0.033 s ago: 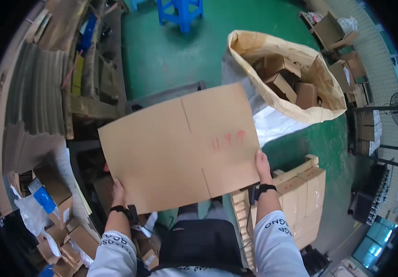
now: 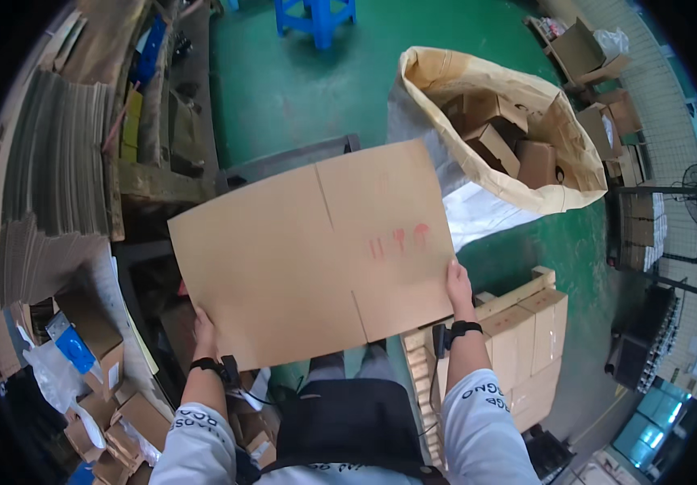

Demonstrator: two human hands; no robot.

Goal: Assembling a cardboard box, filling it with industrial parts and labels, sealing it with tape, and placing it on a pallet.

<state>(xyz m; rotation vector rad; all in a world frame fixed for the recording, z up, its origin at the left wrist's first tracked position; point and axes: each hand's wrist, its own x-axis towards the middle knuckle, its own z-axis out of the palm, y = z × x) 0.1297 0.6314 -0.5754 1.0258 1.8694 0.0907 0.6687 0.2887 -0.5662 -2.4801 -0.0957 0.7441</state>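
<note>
A flat, folded brown cardboard box [image 2: 284, 259] with two slits and red printed marks is held out in front of my body, tilted with its right side farther away. My left hand [image 2: 204, 331] grips its lower left edge. On the right edge, near the lower corner, my right hand [image 2: 458, 284] is closed around the board. The fingers of both hands are partly hidden behind the cardboard. Each wrist wears a black band with a small dark device.
A large open sack [image 2: 518, 194] holding small boxes stands at the far right. Closed cartons [image 2: 526, 347] sit on a wooden pallet [image 2: 423, 380] to the right. At left are a tall stack of flat cardboard [image 2: 53, 162] and a wooden rack [image 2: 158, 184]. A blue stool [image 2: 322, 24] stands ahead.
Very little differs. The view has shifted slightly, and the cardboard sits a touch farther left, still in both hands.
</note>
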